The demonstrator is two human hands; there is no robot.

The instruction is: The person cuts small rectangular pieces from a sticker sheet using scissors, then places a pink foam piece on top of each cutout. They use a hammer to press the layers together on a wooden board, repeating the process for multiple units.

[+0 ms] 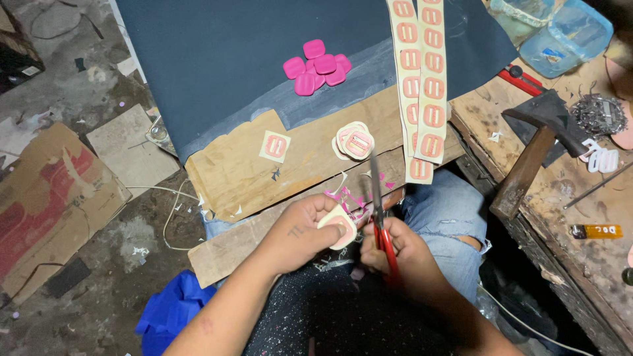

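The left hand (297, 232) pinches a cream cutout (337, 225) over the lap, turned toward the scissors (381, 217) for trimming; the right hand (395, 247) grips their red handles, near a stack (354, 141) on the board (310, 155)

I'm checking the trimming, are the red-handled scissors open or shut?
Cannot tell: the scissors are motion-blurred in the right hand, blades pointing up beside the buckle piece.

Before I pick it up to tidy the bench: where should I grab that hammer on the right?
Take the hammer by its wooden handle, coming from the near, lower end, which sticks out past the workbench edge and is free all round. The dark metal head lies farther back beside a pile of small metal bits.
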